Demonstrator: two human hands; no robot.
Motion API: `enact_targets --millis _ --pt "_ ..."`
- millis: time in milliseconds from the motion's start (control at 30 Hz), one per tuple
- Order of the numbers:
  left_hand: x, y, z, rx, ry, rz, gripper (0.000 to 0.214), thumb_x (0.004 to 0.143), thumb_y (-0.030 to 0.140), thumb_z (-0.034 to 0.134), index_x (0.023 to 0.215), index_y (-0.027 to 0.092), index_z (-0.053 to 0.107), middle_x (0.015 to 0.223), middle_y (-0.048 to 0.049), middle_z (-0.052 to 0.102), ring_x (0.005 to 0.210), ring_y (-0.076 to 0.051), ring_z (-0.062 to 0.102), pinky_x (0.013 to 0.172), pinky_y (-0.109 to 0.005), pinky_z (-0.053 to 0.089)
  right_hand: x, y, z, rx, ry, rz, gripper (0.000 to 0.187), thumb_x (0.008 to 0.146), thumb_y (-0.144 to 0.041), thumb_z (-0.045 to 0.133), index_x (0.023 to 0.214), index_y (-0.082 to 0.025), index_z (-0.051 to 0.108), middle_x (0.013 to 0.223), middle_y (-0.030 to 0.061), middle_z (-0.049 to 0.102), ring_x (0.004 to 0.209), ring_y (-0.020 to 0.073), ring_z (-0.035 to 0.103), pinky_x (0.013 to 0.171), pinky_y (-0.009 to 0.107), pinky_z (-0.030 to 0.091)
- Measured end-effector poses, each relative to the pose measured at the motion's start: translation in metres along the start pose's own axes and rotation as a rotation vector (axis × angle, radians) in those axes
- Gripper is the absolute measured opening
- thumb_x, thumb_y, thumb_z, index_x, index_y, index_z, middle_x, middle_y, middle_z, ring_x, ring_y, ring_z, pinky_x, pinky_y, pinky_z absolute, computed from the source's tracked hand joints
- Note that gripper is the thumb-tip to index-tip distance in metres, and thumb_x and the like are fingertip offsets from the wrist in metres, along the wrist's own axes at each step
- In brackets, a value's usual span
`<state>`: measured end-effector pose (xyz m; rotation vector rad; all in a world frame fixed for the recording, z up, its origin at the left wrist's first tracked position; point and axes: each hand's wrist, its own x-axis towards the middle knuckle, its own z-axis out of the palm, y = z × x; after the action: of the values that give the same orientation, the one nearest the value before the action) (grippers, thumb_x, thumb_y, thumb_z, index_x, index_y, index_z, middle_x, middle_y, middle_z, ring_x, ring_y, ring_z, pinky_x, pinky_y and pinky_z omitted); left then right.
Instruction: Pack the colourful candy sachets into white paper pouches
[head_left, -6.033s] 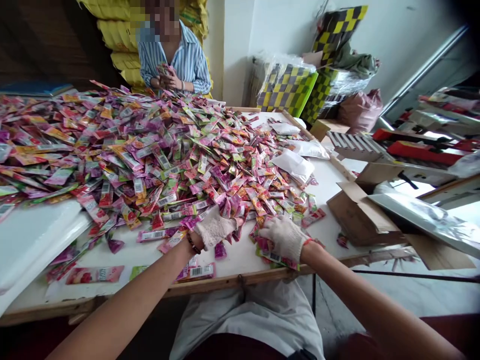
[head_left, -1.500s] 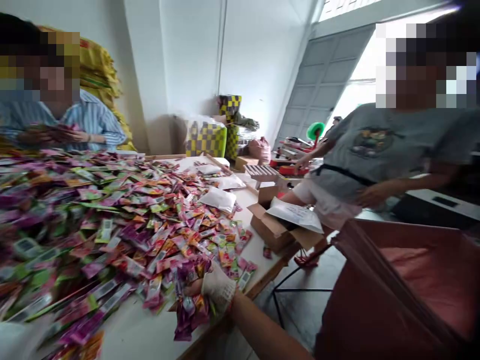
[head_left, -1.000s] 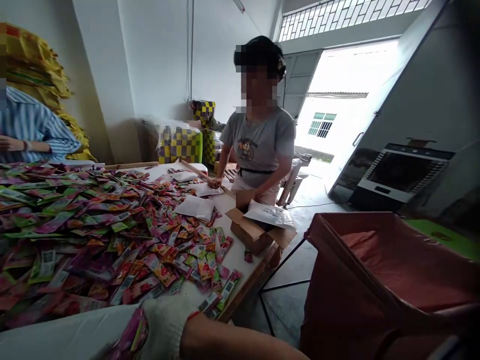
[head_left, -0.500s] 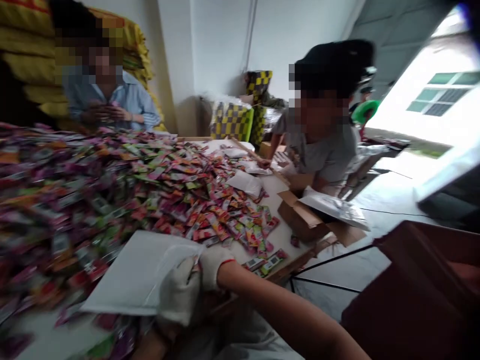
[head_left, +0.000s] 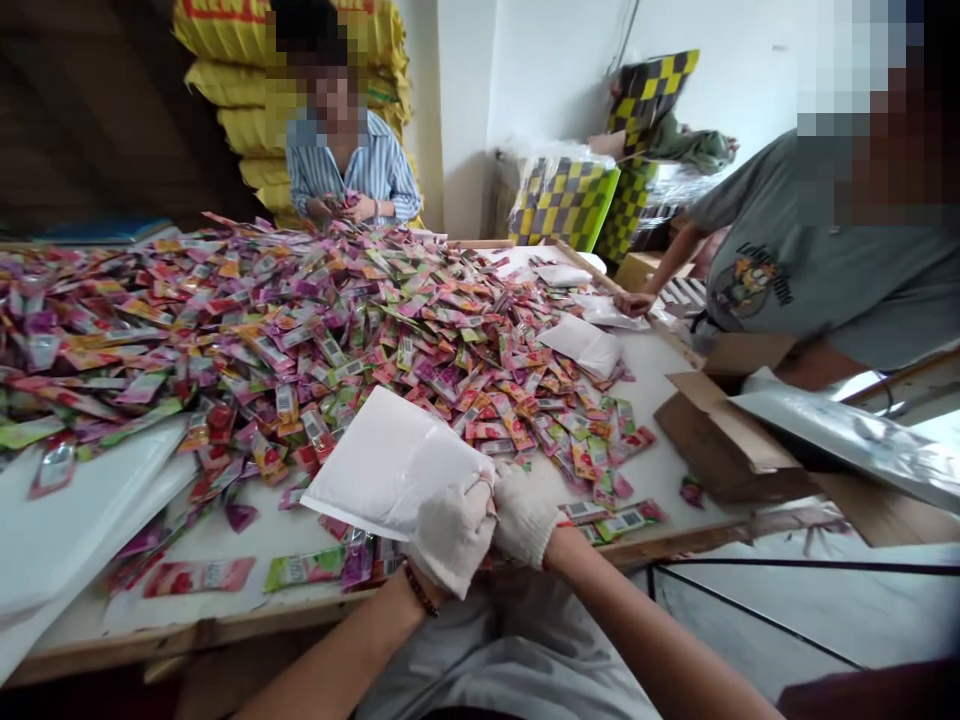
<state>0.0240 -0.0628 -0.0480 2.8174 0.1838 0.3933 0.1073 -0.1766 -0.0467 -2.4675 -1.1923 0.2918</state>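
Note:
A white, flat-looking bag [head_left: 397, 460] slants up and away from me, above the near part of the table. My left hand [head_left: 454, 540], in a white knitted glove, is closed on the bag's near right end. Right beside it, my right hand [head_left: 529, 515], gloved alike with a red cuff edge, is closed against the same end of the bag. The fingertips of both hands are partly hidden. Behind the bag spreads a large heap of small colourful packets [head_left: 420, 300]. Several packets [head_left: 199, 578] lie along the table's near edge, left of my hands.
More white bags [head_left: 90, 500] lie flat at the left, and another white bag [head_left: 585, 345] rests right of the heap. An open cardboard box [head_left: 724, 440] with a silvery bag [head_left: 862, 430] stands at the right edge. One person [head_left: 352, 170] handles packets opposite; another person [head_left: 795, 250] leans in at right.
The view has swung left, so the table, box and people appear farther right. Both hands keep hold of the white bag. The person at right now shows larger in view.

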Motion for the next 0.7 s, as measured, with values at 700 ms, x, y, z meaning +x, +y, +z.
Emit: enact_targets --millis 700 --pt "-0.001 -0.026 0.010 -0.545 -0.103 -0.160 0.029 0.092 0.030 0.046 0.097 0.017 0.071 0.094 -0.0087 0.069 0.089 -0.019 0.064 0.083 -0.029 0.048 0.003 0.033 0.021 0.865 0.395 0.259 0.019 0.076 -0.037 0.055 0.069 -0.019 0.056 0.065 -0.0006 0.056 0.062 0.0145 0.050 0.058 0.025 0.041"
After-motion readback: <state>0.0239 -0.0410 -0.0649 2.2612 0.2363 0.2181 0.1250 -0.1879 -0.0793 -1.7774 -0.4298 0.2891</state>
